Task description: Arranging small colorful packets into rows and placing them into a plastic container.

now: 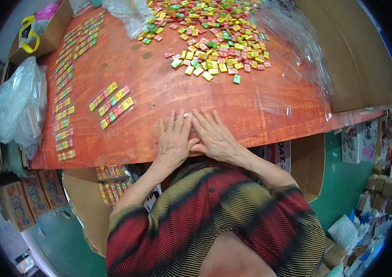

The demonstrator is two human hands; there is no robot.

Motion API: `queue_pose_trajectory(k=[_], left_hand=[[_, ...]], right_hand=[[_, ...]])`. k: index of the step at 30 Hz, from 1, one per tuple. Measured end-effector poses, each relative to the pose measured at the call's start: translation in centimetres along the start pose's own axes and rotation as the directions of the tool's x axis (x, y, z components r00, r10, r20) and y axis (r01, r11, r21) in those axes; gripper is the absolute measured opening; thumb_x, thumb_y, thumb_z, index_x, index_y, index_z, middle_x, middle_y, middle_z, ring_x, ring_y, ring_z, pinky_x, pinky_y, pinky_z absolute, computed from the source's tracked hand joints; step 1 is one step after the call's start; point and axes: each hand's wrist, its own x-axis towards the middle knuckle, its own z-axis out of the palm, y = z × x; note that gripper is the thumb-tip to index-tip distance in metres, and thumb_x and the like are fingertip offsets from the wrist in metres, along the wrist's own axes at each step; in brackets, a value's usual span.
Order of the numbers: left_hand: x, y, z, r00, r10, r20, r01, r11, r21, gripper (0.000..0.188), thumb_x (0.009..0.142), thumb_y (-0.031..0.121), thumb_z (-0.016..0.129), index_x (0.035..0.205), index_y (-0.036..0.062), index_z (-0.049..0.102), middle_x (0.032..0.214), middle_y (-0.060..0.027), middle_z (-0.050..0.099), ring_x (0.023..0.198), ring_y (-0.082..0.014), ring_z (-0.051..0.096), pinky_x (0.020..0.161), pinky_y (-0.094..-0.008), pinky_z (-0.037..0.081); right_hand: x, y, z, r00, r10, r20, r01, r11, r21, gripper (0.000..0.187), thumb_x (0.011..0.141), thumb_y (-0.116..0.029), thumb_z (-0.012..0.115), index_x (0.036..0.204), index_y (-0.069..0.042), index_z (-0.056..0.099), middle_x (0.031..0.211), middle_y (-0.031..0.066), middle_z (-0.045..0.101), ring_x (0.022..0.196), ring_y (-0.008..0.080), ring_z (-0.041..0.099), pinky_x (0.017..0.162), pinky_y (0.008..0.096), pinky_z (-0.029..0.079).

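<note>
Near the front edge of the red wooden table (159,87), my left hand (173,141) lies with its fingers stretched out, palm down. Beside it my right hand (215,137) is also flat, its fingers angled toward the left one and the thumbs nearly meeting. A small pale and yellow bit shows between the fingertips; whatever else lies under the hands is hidden. To the left of them rest three clear strips (116,112) filled with small yellow, pink and green packets. Farther back spreads a big heap of loose little packets (221,51).
Several filled strips (65,122) form a column at the table's left. Clear plastic sleeves (297,41) pile up at the right, near a cardboard box (355,55). A plastic bag (20,104) hangs at the left edge. Below the table, an open carton (80,194) holds filled strips.
</note>
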Motion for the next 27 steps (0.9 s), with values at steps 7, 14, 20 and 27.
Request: queue_pose_trajectory(k=[7, 14, 20, 27], left_hand=[[-2.4, -2.8, -1.0, 0.980, -0.200, 0.009, 0.198, 0.976, 0.091, 0.059, 0.078, 0.032, 0.058, 0.128, 0.0045, 0.040, 0.134, -0.0187, 0.034, 0.126, -0.0369, 0.029, 0.101, -0.0545, 0.021], [-4.5, -6.4, -2.6, 0.964, -0.261, -0.045, 0.265, 0.948, 0.176, 0.043, 0.084, 0.022, 0.051, 0.124, 0.0062, 0.045, 0.134, -0.0175, 0.036, 0.128, -0.0342, 0.027, 0.104, -0.0497, 0.018], [-6.2, -8.3, -2.7, 0.943, -0.311, -0.120, 0.329, 0.929, 0.173, 0.041, 0.087, 0.027, 0.047, 0.122, 0.0058, 0.047, 0.134, -0.0179, 0.035, 0.128, -0.0347, 0.026, 0.103, -0.0528, 0.018], [-3.8, -4.3, -1.2, 0.878, -0.170, -0.447, 0.248, 0.961, 0.122, 0.039, 0.084, 0.018, 0.052, 0.121, 0.0080, 0.047, 0.131, -0.0160, 0.039, 0.126, -0.0359, 0.030, 0.102, -0.0507, 0.021]], right_hand=[[1.4, 0.1, -0.7, 0.982, 0.187, -0.002, -0.074, 0.400, 0.914, 0.044, 0.082, -0.013, 0.058, 0.121, 0.001, 0.044, 0.124, 0.0195, 0.045, 0.111, 0.0330, 0.048, 0.093, 0.0361, 0.038], [-4.2, 7.5, -4.7, 0.787, 0.464, -0.407, -0.570, 0.799, -0.190, 0.042, 0.078, -0.013, 0.058, 0.118, -0.003, 0.046, 0.122, 0.0180, 0.043, 0.117, 0.0378, 0.036, 0.097, 0.0520, 0.026], [-4.6, 6.3, -1.3, 0.807, 0.451, -0.381, -0.512, 0.856, -0.071, 0.048, 0.080, -0.014, 0.057, 0.123, -0.002, 0.042, 0.128, 0.0223, 0.038, 0.121, 0.0389, 0.033, 0.100, 0.0491, 0.027], [-0.7, 14.6, -5.9, 0.668, 0.344, -0.660, -0.516, 0.853, -0.078, 0.042, 0.075, -0.009, 0.057, 0.116, -0.003, 0.051, 0.117, 0.0192, 0.048, 0.108, 0.0350, 0.045, 0.091, 0.0456, 0.035]])
